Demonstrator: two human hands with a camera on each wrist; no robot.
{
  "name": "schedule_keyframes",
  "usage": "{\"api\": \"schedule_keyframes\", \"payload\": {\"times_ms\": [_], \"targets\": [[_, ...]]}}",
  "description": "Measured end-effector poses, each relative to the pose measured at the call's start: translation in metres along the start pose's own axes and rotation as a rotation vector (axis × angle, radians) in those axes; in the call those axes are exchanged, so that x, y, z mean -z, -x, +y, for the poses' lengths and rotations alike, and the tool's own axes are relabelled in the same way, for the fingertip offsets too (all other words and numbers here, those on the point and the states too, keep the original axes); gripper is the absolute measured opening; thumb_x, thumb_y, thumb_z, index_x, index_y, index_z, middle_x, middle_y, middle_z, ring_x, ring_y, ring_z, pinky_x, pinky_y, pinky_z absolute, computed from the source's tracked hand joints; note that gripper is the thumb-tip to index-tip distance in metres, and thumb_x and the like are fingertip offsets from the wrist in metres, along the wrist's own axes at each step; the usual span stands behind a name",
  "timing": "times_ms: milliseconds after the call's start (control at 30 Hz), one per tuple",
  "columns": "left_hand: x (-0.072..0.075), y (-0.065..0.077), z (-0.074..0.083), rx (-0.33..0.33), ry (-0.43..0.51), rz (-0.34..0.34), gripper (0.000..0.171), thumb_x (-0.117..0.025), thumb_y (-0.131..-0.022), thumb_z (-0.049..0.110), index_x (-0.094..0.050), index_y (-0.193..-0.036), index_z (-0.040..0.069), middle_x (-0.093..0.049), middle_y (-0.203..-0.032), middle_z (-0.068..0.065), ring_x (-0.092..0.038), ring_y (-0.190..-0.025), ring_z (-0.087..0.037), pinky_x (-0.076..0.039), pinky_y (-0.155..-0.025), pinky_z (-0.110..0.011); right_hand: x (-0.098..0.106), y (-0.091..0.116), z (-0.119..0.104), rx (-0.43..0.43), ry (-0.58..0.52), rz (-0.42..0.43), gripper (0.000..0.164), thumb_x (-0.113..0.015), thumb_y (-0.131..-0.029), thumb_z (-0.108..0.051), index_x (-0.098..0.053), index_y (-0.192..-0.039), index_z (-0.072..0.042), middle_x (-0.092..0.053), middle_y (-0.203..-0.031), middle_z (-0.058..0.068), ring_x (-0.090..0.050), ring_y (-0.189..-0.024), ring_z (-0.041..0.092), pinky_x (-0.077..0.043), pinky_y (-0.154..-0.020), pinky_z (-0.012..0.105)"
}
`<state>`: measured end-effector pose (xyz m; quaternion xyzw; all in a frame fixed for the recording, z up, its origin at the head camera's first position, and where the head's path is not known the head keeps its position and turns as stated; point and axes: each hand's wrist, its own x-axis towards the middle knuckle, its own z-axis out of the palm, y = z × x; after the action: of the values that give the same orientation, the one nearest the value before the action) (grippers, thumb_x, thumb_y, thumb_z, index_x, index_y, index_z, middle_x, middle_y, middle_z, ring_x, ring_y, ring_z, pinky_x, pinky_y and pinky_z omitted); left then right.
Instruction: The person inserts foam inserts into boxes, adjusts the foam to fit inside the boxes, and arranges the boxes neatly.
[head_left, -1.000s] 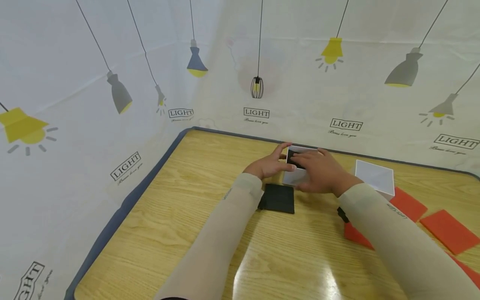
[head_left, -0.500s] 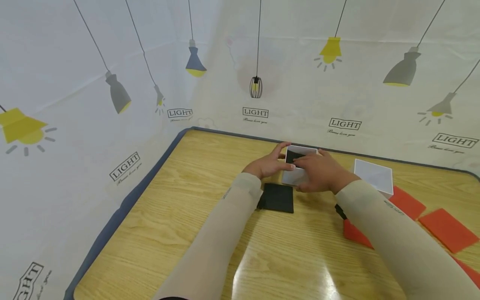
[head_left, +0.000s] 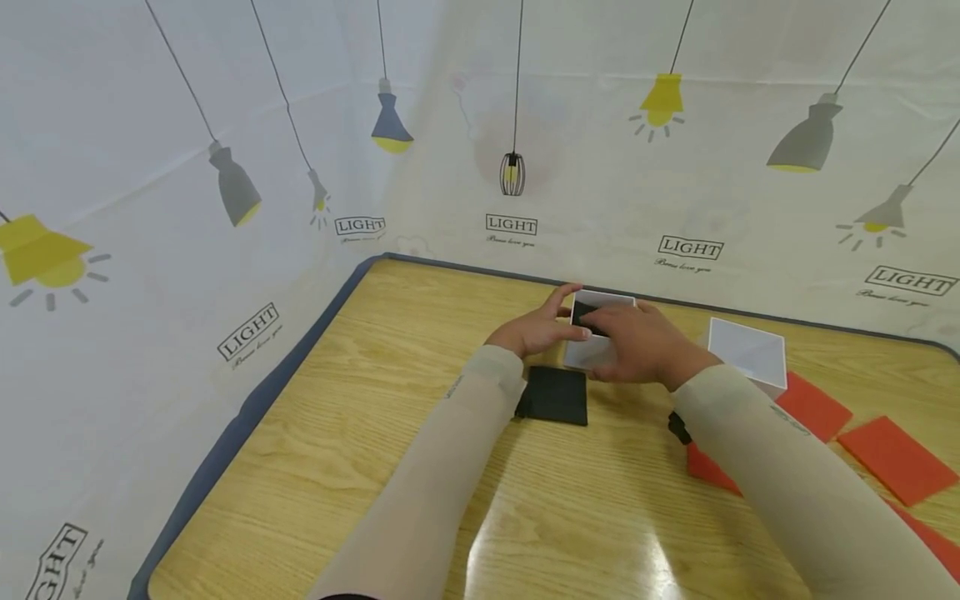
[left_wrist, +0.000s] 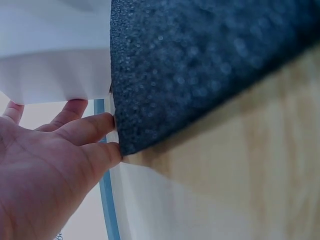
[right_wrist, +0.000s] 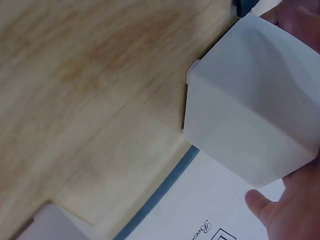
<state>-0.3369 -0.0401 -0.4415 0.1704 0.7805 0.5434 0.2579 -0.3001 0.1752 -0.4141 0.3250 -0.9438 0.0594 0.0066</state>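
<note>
A white open-topped box (head_left: 592,353) stands near the table's far edge, with a black foam sheet (head_left: 582,314) inside it. My left hand (head_left: 536,332) holds the box's left side, thumb at the near rim and forefinger at the far rim. My right hand (head_left: 648,343) reaches over from the right, fingers in the opening against the black sheet; their tips are partly hidden. Another square black foam sheet (head_left: 555,396) lies flat in front of the box. In the left wrist view that dark sheet (left_wrist: 200,60) covers much of the picture, with the left fingers (left_wrist: 87,129) just beyond its corner.
A second white box (head_left: 748,348) stands to the right. Several red foam sheets (head_left: 898,460) lie on the table's right side, partly under the right forearm. A printed curtain (head_left: 600,233) hangs behind the blue table edge (head_left: 465,270).
My right fingers have shifted slightly over the black sheet in the box, showing more of it at first. The left hand and both boxes stay where they were.
</note>
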Motion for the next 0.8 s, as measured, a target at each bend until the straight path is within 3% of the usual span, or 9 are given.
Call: {"api": "schedule_keyframes", "payload": {"times_ms": [233, 467, 633, 800], "targets": [[0.000, -0.001, 0.000, 0.006, -0.011, 0.006, 0.090, -0.072, -0.098, 0.036, -0.015, -0.168, 0.041, -0.026, -0.171, -0.015, -0.030, -0.157, -0.035, -0.030, -0.124, -0.055, 0.001, 0.010, -0.005, 0.009, -0.158, 0.199, 0.082, -0.087, -0.084, -0.046, -0.057, -0.148, -0.006, -0.062, -0.146, 0.017, -0.055, -0.137, 0.041, -0.041, -0.114, 0.063], [-0.001, 0.000, 0.001, 0.001, -0.028, 0.015, 0.092, -0.072, -0.096, 0.039, -0.015, -0.168, 0.042, -0.028, -0.171, -0.015, -0.032, -0.156, -0.037, -0.031, -0.123, -0.056, 0.002, 0.029, -0.022, 0.020, -0.292, 0.371, 0.068, -0.091, -0.082, -0.034, -0.064, -0.136, -0.002, -0.065, -0.132, 0.017, -0.059, -0.123, 0.038, -0.046, -0.105, 0.060], [-0.001, 0.001, 0.000, -0.011, -0.046, 0.017, 0.092, -0.072, -0.097, 0.040, -0.013, -0.168, 0.040, -0.029, -0.170, -0.016, -0.035, -0.154, -0.038, -0.032, -0.123, -0.056, -0.002, 0.043, -0.030, 0.032, -0.378, 0.389, 0.064, -0.093, -0.081, -0.027, -0.064, -0.132, -0.002, -0.066, -0.126, 0.015, -0.061, -0.115, 0.033, -0.049, -0.098, 0.057], [0.000, 0.000, 0.000, -0.008, -0.053, 0.021, 0.092, -0.072, -0.098, 0.039, -0.013, -0.168, 0.041, -0.029, -0.170, -0.016, -0.032, -0.156, -0.038, -0.030, -0.124, -0.056, -0.009, 0.053, -0.034, -0.016, -0.472, 0.332, 0.063, -0.092, -0.083, -0.027, -0.063, -0.133, -0.003, -0.065, -0.127, 0.015, -0.061, -0.116, 0.035, -0.050, -0.099, 0.059]]}}
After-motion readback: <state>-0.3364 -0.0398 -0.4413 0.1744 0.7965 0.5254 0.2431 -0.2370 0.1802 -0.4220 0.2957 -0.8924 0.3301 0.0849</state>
